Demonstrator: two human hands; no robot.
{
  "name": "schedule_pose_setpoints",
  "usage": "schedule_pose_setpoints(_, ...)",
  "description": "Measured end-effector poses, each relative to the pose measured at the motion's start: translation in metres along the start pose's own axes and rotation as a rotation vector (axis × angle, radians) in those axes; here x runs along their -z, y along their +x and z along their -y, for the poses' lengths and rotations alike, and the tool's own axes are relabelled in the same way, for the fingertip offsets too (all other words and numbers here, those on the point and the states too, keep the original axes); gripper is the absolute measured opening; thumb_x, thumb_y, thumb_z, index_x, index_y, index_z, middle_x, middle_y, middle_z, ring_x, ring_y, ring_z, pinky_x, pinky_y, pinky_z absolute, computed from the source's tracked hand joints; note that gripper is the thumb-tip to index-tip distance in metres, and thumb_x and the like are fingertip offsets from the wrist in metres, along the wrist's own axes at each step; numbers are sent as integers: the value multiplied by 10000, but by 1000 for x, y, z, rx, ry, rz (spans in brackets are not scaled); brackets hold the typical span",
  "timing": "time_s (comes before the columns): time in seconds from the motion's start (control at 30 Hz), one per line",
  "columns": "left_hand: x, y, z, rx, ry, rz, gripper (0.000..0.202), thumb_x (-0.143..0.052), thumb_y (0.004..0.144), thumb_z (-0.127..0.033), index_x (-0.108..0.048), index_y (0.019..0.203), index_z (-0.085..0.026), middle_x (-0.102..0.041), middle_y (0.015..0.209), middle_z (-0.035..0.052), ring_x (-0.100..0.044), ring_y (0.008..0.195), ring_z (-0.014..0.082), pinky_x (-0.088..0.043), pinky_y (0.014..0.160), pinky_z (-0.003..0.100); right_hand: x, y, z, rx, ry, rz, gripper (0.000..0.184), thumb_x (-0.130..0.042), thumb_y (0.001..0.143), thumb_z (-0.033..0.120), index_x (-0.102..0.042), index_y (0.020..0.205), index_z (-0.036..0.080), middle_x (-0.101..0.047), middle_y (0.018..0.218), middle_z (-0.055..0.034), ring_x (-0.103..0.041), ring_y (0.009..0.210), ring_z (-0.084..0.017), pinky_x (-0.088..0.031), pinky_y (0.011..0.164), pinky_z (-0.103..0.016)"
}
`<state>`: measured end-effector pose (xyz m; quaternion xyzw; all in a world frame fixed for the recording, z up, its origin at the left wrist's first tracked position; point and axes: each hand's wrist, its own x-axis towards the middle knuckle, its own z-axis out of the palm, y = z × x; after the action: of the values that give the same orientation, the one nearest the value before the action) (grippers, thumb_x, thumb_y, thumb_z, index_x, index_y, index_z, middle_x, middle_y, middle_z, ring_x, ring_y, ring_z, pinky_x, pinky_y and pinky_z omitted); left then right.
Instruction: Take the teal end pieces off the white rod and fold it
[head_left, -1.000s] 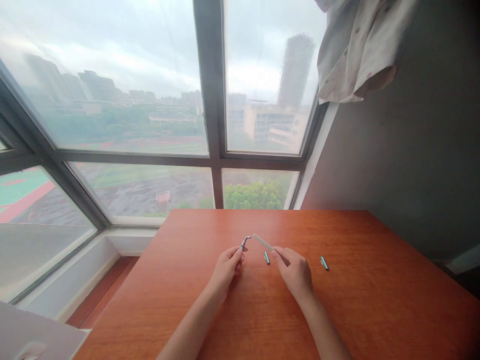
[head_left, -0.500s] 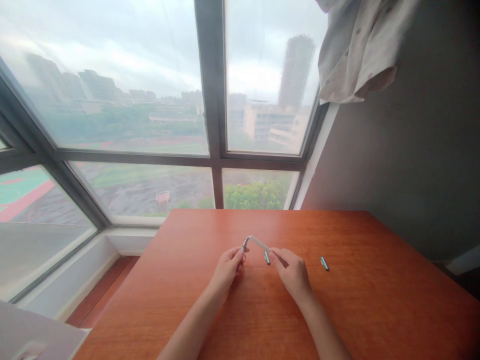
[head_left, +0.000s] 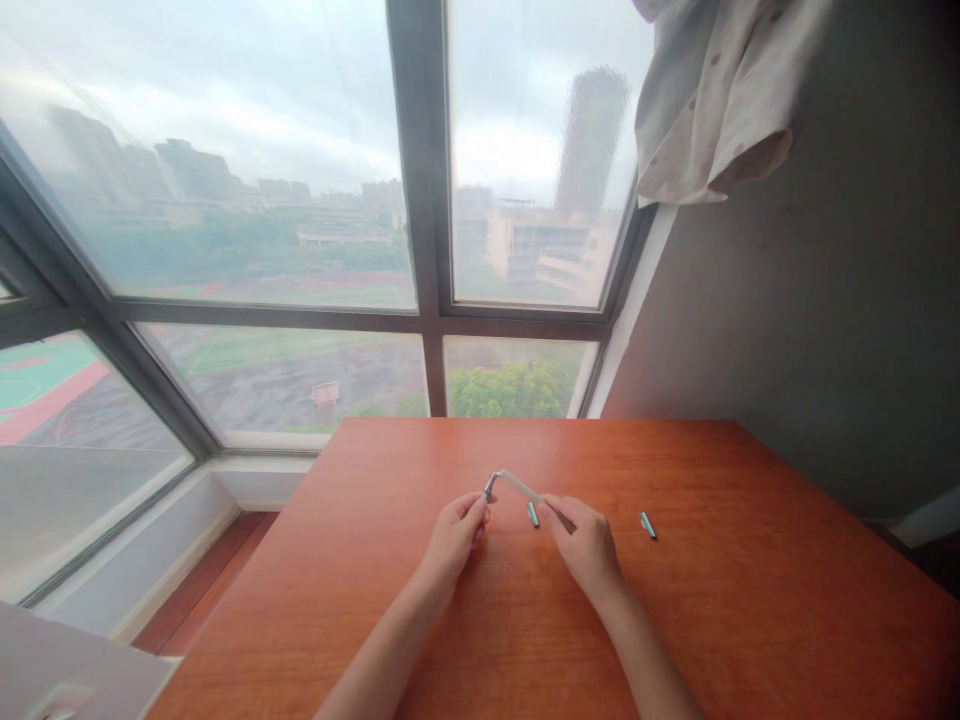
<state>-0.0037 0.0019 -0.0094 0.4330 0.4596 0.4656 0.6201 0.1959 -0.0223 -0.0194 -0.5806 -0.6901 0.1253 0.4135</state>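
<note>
My left hand [head_left: 459,530] is closed around a silver, bent-necked razor handle [head_left: 490,488], whose upper end points up and to the right. Between the fingers of my right hand [head_left: 589,540] is a slim, pale, translucent-looking stick [head_left: 520,487]; its kind is too small to make out. The stick slants up to the left, and its far tip meets or nearly meets the handle's neck. Just left of my right fingers, a teal and black razor cartridge [head_left: 533,514] lies on the table. A second teal razor cartridge [head_left: 648,525] rests farther right.
The reddish-brown wooden table [head_left: 750,600] stretches under both hands to the window [head_left: 277,250]. A dark grey wall [head_left: 810,330] rises at the right, with a pale spotted cloth garment [head_left: 720,110] hanging above. Beyond the table's left edge is a low white sill [head_left: 262,482].
</note>
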Motion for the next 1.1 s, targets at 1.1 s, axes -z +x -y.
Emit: schedule_pose_setpoints(1.1, -1, -2, -3, -16, -4, -15, 371, -659, 698, -463, -664, 858, -127, -479, 618, -46, -346, 444, 52, -198, 428, 194, 3, 3, 2, -62, 111, -21, 338, -471, 916, 391, -753, 927, 205, -749, 900, -74, -691, 801, -215, -529, 748, -276)
